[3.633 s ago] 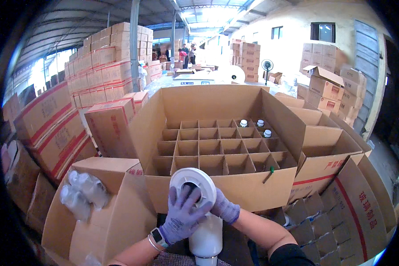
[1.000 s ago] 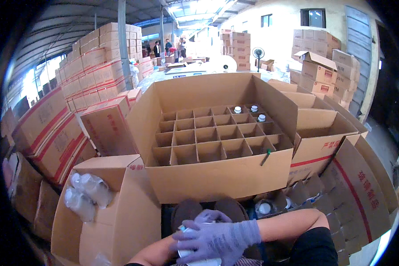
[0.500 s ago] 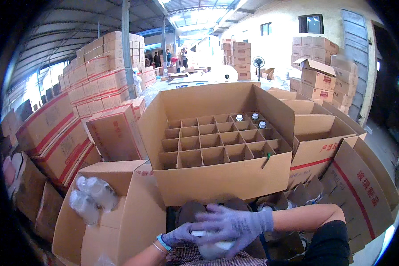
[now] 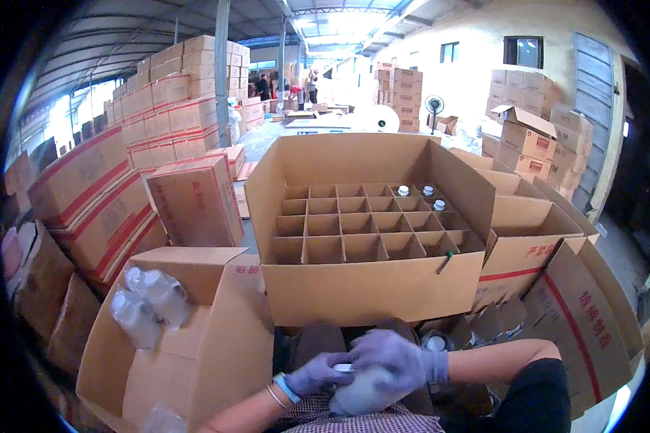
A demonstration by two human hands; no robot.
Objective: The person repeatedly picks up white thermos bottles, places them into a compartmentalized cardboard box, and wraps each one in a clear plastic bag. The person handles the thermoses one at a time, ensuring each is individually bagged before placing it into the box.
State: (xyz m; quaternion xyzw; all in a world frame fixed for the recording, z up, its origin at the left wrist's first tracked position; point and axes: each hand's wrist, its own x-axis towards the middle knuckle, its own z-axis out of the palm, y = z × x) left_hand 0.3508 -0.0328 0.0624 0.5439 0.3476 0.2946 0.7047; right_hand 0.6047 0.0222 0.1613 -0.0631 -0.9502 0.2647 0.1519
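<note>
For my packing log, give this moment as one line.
left hand: on bottle | right hand: gripping white bottle | divided carton: three capped bottles, far-right cells

Directly before me stands a large open brown cardboard box (image 4: 368, 289) with a grid of cardboard dividers (image 4: 361, 227) inside. Three white-capped bottles (image 4: 420, 195) sit in its far right corner cells. A smaller open carton (image 4: 217, 339) holding clear plastic-wrapped bottles (image 4: 148, 299) stands left of it.

Both hands wear purple gloves. The left hand (image 4: 316, 373) and the right hand (image 4: 393, 357) meet low down, fingers curled, forearms bent inward.
</note>
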